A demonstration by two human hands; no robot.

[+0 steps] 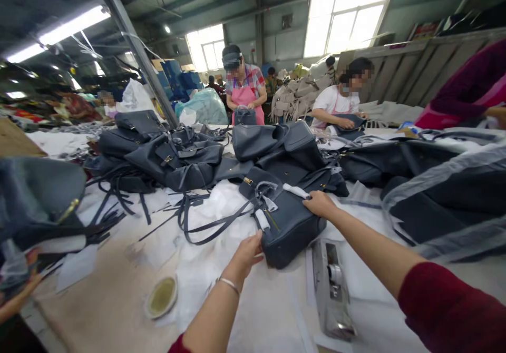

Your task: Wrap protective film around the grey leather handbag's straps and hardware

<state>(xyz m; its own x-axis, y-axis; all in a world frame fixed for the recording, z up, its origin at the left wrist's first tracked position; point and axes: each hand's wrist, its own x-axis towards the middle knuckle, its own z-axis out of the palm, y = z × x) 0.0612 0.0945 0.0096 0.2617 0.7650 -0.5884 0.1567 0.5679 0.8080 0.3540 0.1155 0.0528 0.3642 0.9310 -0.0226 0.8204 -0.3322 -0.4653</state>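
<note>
I'm holding the dark bag (pixel 294 232) on the table (pixel 105 295): R hand (pixel 320 204) w/ fingers clamped at its top edge, L hand (pixel 247 250) touching its L side, can't tell if pinching. White wrap (pixel 295 190) is already covering bits of it; what's left, idk. More bags (pixel 259 142) are lying piled behind.

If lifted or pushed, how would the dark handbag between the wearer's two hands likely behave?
The dark handbag would probably hold its boxy form, since its near panel looks flat and its edges defined. Its smooth-looking surface may let it slide somewhat when pushed. The thin strap beside it would likely flop, as it lies in loose loops.
</note>
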